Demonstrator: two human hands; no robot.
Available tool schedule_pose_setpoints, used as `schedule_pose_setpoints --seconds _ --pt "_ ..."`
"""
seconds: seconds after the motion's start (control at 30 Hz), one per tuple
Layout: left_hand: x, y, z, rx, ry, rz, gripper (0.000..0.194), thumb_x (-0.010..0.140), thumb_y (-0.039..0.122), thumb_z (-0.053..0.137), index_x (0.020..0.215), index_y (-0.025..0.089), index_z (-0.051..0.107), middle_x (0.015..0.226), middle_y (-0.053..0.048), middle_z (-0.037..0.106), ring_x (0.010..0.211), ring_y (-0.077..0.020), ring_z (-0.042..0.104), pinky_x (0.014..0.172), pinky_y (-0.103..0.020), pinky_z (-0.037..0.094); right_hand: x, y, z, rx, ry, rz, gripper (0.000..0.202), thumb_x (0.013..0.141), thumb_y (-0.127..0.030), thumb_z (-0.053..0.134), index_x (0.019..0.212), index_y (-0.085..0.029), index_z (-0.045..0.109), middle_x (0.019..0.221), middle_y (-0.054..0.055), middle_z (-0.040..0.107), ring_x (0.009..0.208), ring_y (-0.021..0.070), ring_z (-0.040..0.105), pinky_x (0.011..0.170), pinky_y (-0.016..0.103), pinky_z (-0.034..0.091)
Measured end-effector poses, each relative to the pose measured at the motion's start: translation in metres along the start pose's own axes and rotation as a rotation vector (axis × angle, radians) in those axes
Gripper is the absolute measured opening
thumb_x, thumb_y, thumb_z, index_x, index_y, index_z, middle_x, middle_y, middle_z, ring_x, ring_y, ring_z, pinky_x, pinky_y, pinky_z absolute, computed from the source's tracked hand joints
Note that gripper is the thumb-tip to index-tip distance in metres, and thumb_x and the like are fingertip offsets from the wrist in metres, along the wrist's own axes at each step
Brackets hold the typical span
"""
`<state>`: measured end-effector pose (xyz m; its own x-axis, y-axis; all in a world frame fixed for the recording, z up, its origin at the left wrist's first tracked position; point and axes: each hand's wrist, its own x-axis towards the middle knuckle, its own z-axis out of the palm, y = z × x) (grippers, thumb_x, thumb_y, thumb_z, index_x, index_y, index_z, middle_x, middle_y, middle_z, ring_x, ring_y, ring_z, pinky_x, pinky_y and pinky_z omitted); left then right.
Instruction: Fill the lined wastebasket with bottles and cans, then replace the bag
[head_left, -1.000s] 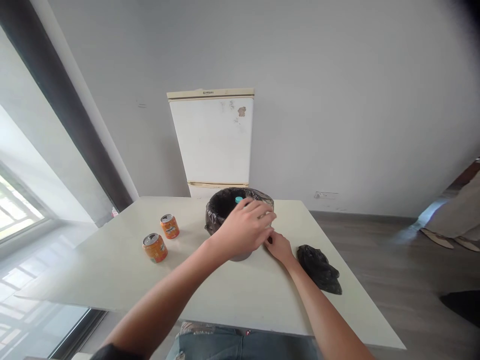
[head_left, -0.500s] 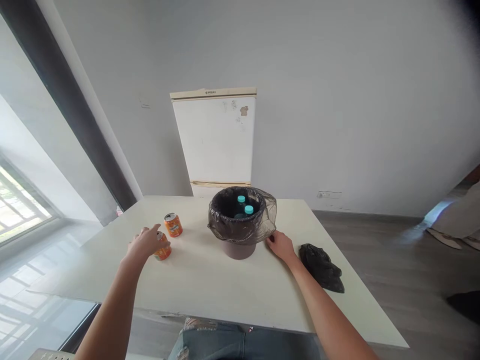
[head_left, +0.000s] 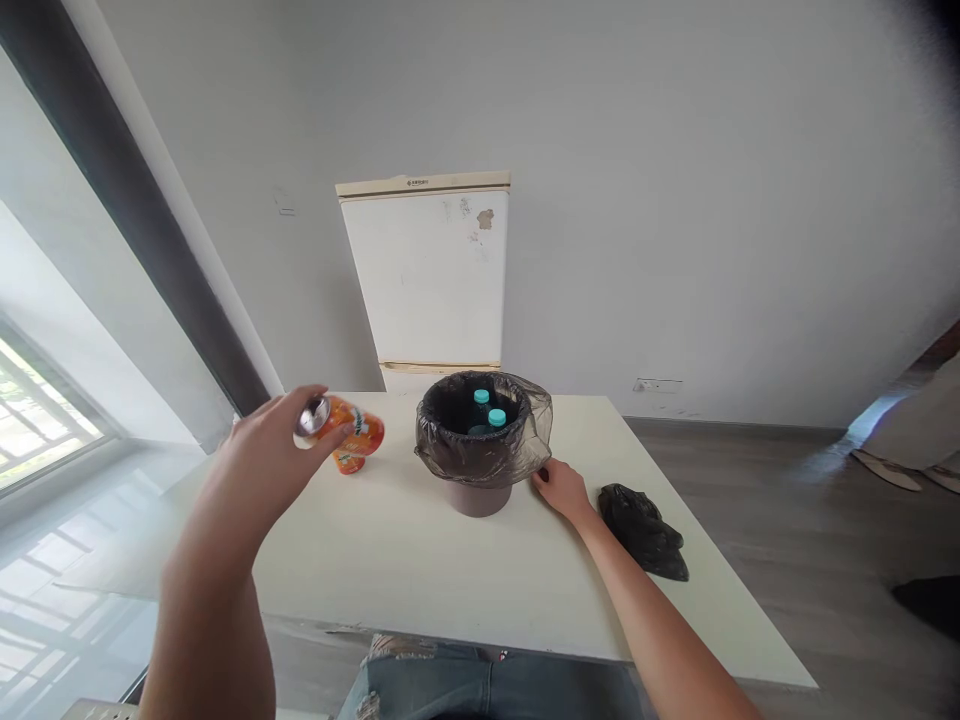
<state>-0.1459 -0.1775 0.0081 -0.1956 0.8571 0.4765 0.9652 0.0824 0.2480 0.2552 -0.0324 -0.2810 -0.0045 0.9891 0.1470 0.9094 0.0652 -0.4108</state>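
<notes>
My left hand (head_left: pixel 262 465) grips an orange soda can (head_left: pixel 358 428) in the air above the table, tilted almost onto its side with its metal end toward my palm. Behind and below it a second orange soda can (head_left: pixel 349 464) stands on the table, mostly hidden. At the middle, a waste bin (head_left: pixel 480 500) is lined with a dark, see-through bin bag (head_left: pixel 469 460) folded over its rim. Two bottles with turquoise caps (head_left: pixel 496 418) stand inside. Beside the bin, my right hand (head_left: pixel 564 490) rests on the table, its curled fingers closed at the bag's hanging edge.
A crumpled black plastic bag (head_left: pixel 643 535) lies right of my right forearm on the white table (head_left: pixel 420 570). Beyond the table stands a white fridge (head_left: pixel 427 280) against the grey wall. A person's feet (head_left: pixel 892 470) show at far right.
My left hand has closed on the nearer soda can, lifted it off the table and tipped it over. The right hand and the bin have stayed in place.
</notes>
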Motion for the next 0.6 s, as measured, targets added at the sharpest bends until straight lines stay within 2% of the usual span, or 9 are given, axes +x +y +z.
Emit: schedule_pose_setpoints --seconds 0.07,0.1,0.2,0.27,0.4,0.47,0.6 --pt "0.003 0.031 -0.023 -0.067 0.011 0.110 0.050 0.089 0.060 0.064 0.133 0.037 0.063 0.118 -0.002 0.074 0.096 -0.0279 0.069 0.081 -0.038 0.053 0.000 0.000 0.000 0.003 0.001 -0.001 0.015 0.094 -0.027 0.055 0.084 -0.021 0.064 0.090 0.005 0.073 0.081 0.0183 0.061 0.062 0.028 0.024" --pt "0.007 0.045 -0.029 -0.099 0.015 0.151 0.050 0.088 0.059 0.065 0.132 0.036 0.064 0.118 -0.002 0.074 0.096 -0.0272 0.069 0.082 -0.037 0.053 0.000 0.000 -0.001 0.004 0.003 -0.002 0.014 0.094 -0.027 0.055 0.084 -0.021 0.064 0.090 0.005 0.073 0.081 0.0182 0.061 0.063 0.028 0.024" --pt "0.030 0.083 -0.028 -0.144 -0.041 0.275 0.046 0.087 0.054 0.068 0.128 0.034 0.066 0.118 -0.002 0.074 0.100 -0.0263 0.069 0.083 -0.035 0.052 0.000 -0.001 -0.002 0.007 0.005 -0.008 0.014 0.094 -0.026 0.055 0.086 -0.021 0.065 0.090 0.004 0.073 0.081 0.0179 0.060 0.063 0.028 0.024" --pt "0.048 0.105 -0.014 -0.132 -0.121 0.344 0.044 0.086 0.050 0.068 0.127 0.033 0.067 0.117 -0.002 0.074 0.101 -0.0261 0.068 0.082 -0.034 0.051 0.000 -0.001 -0.002 0.008 0.004 -0.011 0.014 0.095 -0.026 0.055 0.087 -0.021 0.066 0.091 0.004 0.072 0.081 0.0180 0.060 0.064 0.028 0.024" --pt "0.077 0.137 0.025 -0.051 -0.304 0.424 0.041 0.081 0.043 0.071 0.119 0.029 0.069 0.112 -0.004 0.074 0.094 -0.0247 0.068 0.071 -0.030 0.048 -0.001 0.000 -0.003 0.013 -0.006 -0.009 0.015 0.095 -0.026 0.055 0.089 -0.020 0.068 0.092 0.005 0.072 0.082 0.0183 0.059 0.065 0.028 0.025" --pt "0.085 0.147 0.045 0.029 -0.405 0.460 0.042 0.078 0.042 0.074 0.117 0.027 0.070 0.112 -0.006 0.075 0.092 -0.0250 0.069 0.069 -0.030 0.047 -0.001 0.000 -0.004 0.018 -0.010 -0.010 0.016 0.096 -0.026 0.054 0.089 -0.020 0.068 0.093 0.005 0.072 0.082 0.0181 0.059 0.064 0.028 0.024" --pt "0.094 0.157 0.077 0.195 -0.597 0.513 0.053 0.072 0.044 0.084 0.118 0.022 0.070 0.118 -0.011 0.075 0.099 -0.0285 0.071 0.076 -0.031 0.051 -0.001 0.000 -0.004 0.024 -0.011 -0.015 0.016 0.096 -0.026 0.054 0.089 -0.021 0.067 0.094 0.005 0.072 0.082 0.0176 0.059 0.064 0.028 0.023"
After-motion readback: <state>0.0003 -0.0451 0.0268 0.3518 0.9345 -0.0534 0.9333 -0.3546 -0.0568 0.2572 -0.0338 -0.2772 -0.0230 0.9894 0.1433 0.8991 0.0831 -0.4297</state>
